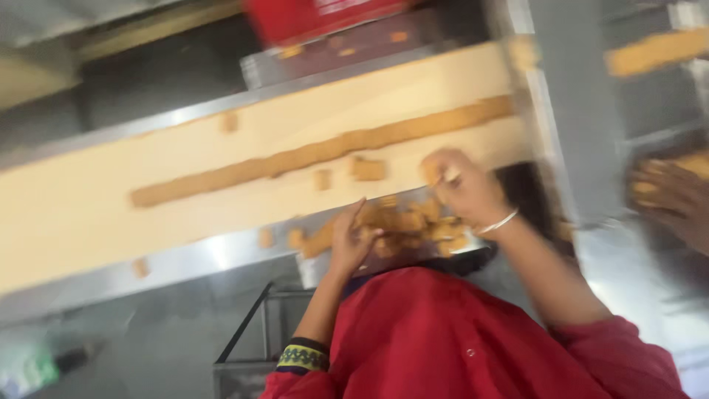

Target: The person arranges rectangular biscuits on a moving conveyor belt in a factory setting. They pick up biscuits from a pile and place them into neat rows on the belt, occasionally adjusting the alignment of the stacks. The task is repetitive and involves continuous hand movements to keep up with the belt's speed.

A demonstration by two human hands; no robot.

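Note:
The picture is motion-blurred. A cream conveyor belt [148,192] runs slantwise across the view and carries a long line of brown biscuits [317,151] plus a few loose ones. At its near edge a metal tray [314,270] holds a pile of biscuits [410,222]. My left hand [351,240], in a red sleeve with a patterned cuff, rests with spread fingers on the pile's left side. My right hand [461,185], wearing a silver bangle, is curled around a biscuit at the belt's edge above the pile.
Another person's hand [672,196] reaches over biscuits at the right edge. A red crate [310,18] stands behind the belt. Steel frame rails [185,258] run along the belt, and a dark wire rack [247,332] stands below.

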